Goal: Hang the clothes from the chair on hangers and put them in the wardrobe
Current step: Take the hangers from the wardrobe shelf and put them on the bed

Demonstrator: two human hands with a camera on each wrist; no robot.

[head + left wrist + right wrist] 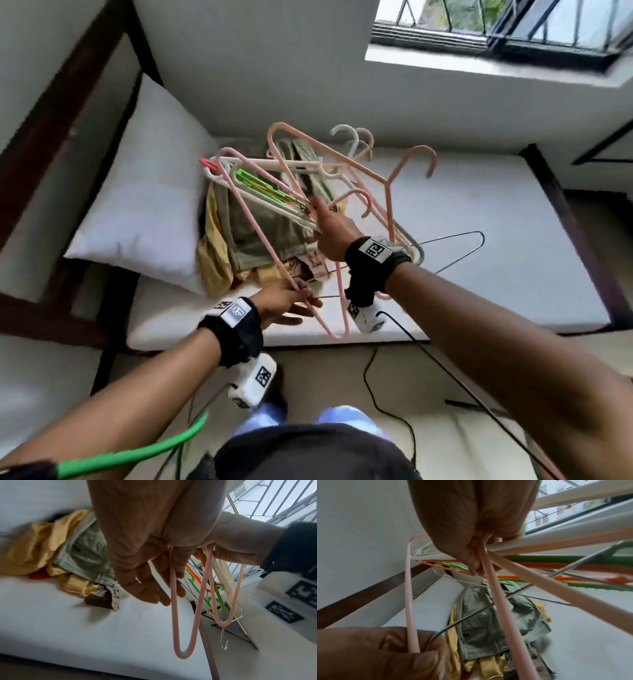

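R hand (330,233) held up a tangled bunch of hangers (308,178) over the bed (479,240); fingers (474,561) closed round several bars where they crossed. Bunch mixed: pink, white, green, orange plastic plus thin wire ones. Hooks pointed up and away toward the window (496,31).

L hand (284,303) lower, near bed's front edge. It gripped one bar of a pink hanger (260,240) along w/ a wire hanger (455,251); thumb pressed over both in R wrist view. In L wrist view the lower fingers (145,585) hung loosely curled, pink loop (185,628) dangling below them. Pink hanger ran up from L hand into the bunch held by R hand, so both hands were on the same tangle.

Clothes (260,226) lay in a heap on the bed under the hangers, just beside the pillow (144,205): olive-green piece on top, yellow fabric at the left and front, a bit of red and a dark patterned piece at the front edge. None on a hanger yet. Chair and wardrobe not in view.

Dark wood bed frame (561,212) around mattress. Black cables (387,404) on floor by the feet. Green hanger (137,452) hooked on L forearm, lower left.
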